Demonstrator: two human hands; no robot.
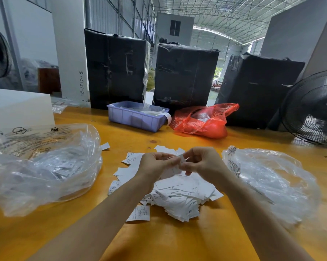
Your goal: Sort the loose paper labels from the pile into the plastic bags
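Both hands meet above the pile of labels (177, 194) on the yellow table (177, 242). The left hand (155, 164) and the right hand (202, 162) each pinch, with curled fingers, the same small white label (181, 159), which is held between them, just above the pile.

The grip is only by the fingertips, so I judge that the label could slip and fall back into the pile directly under it. Two labels may also stick together and go into the same bag. The fan (313, 108), far to the right of the grip, could blow the light papers if it is running; I cannot tell whether it turns.

To the left of the grip lies a clear bag (42, 166) that already holds labels; it carries black warning print and a round symbol, too small to read. To the right lies another clear bag (268, 178), also with print I cannot read. The labels in the pile have small black text, not readable.

Beyond the grip stand a purple tray (136, 117) and a red bag (202, 121), then three black wrapped parcels (185, 74). On the white pillar (70, 53) is handwriting that I cannot read with certainty.
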